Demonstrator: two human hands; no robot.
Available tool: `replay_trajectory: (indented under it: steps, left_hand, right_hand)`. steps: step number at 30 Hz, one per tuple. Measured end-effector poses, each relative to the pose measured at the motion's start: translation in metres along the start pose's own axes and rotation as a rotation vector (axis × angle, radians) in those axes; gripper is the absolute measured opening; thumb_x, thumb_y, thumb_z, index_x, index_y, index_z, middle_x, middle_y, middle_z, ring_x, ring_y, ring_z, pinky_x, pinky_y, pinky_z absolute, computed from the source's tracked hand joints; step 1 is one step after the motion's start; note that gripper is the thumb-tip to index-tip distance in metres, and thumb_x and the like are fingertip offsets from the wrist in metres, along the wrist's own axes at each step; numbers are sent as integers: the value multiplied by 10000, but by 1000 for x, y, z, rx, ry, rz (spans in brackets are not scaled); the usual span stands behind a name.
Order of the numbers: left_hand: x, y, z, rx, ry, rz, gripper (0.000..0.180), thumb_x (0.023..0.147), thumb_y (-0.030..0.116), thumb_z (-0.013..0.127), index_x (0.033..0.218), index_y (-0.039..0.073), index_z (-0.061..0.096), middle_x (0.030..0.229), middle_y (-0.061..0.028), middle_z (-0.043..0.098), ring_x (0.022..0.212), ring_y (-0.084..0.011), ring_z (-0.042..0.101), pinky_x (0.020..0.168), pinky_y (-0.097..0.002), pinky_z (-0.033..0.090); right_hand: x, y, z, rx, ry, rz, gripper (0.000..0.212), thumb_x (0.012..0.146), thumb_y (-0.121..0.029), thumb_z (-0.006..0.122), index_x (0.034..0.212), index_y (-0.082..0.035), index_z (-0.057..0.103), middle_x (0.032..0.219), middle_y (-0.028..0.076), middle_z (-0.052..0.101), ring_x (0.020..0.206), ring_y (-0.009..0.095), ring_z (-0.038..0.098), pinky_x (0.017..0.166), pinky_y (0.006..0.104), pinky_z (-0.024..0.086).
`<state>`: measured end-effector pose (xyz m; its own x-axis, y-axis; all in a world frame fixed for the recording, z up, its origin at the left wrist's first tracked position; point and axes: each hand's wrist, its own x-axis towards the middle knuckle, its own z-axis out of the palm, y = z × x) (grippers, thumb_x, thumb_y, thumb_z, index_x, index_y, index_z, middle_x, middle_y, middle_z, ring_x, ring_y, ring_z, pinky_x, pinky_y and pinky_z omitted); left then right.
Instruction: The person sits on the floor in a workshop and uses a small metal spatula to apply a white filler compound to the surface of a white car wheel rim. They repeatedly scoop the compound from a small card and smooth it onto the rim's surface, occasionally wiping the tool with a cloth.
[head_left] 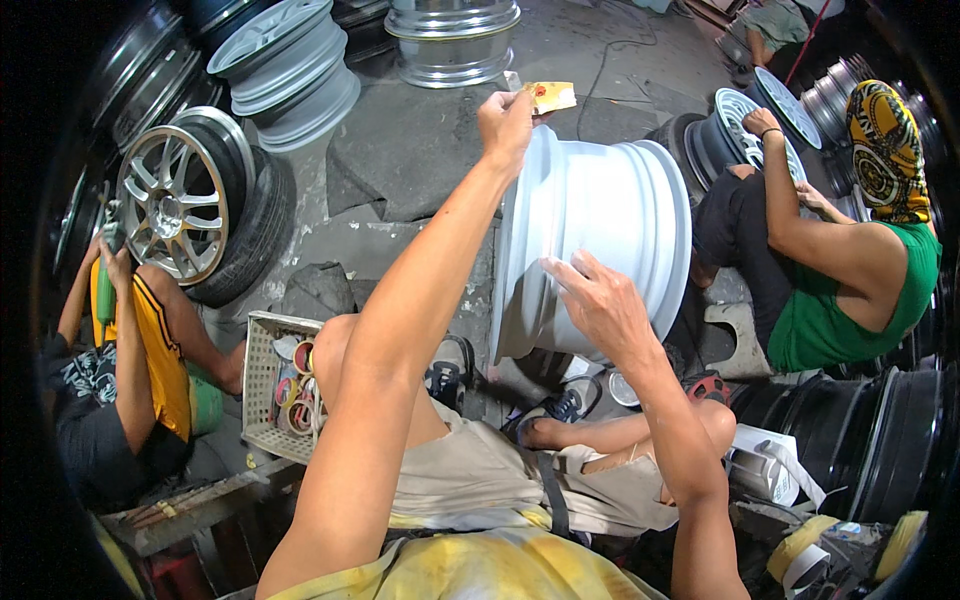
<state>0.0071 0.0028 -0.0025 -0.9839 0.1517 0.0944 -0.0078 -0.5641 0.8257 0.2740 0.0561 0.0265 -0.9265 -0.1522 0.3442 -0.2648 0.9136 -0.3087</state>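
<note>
A light grey-white wheel rim [615, 200] stands between my knees, its barrel facing up toward me. Beyond the rim's far left edge, my left hand [506, 128] is closed on a small flat yellow-and-white card [552, 96] with an orange-red smear on it. My right hand [604, 305] lies at the near part of the barrel, fingers stretched out, their tips on or just over the painted surface. No tool shows in that hand. The rim's lower end is hidden behind my right hand and legs.
A plastic basket [262, 395] with tape rolls sits left of my knee. A spoked wheel [175, 205] leans on a tyre. One co-worker [850, 270] handles a rim at right; another [120, 370] holds a green tool at left. Black rims [850, 440] lie at lower right.
</note>
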Motion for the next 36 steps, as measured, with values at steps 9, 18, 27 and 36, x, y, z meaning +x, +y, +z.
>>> replay_trajectory:
  steps: [9,18,27,36]
  left_hand:
    - [-2,7,0,71,-8,-41,222,952,113,607,1031,-88,560,1044,-204,661,933,-247,697,854,-365,616]
    - [0,6,-1,63,-40,-40,224,947,107,609,1030,-96,561,1063,-215,662,939,-245,697,866,-365,617]
    - [3,5,-5,87,-39,-41,223,946,89,599,1029,-110,538,1071,-240,638,974,-265,693,882,-373,618]
    - [-3,10,0,96,-26,-68,216,962,111,586,1025,-92,543,1074,-219,640,979,-250,686,888,-366,609]
  right_hand:
    - [-5,0,4,429,234,319,287,926,31,586,1183,-22,703,865,152,650,634,216,528,609,332,454]
    - [21,10,15,364,280,194,305,934,23,589,1213,-33,700,864,162,649,681,262,572,669,360,480]
    - [-6,-7,18,265,228,236,342,932,44,574,1228,-71,701,834,167,629,673,295,574,658,386,488]
    - [-14,-10,24,233,226,215,401,892,66,572,1239,-99,686,839,180,592,685,368,588,628,440,480]
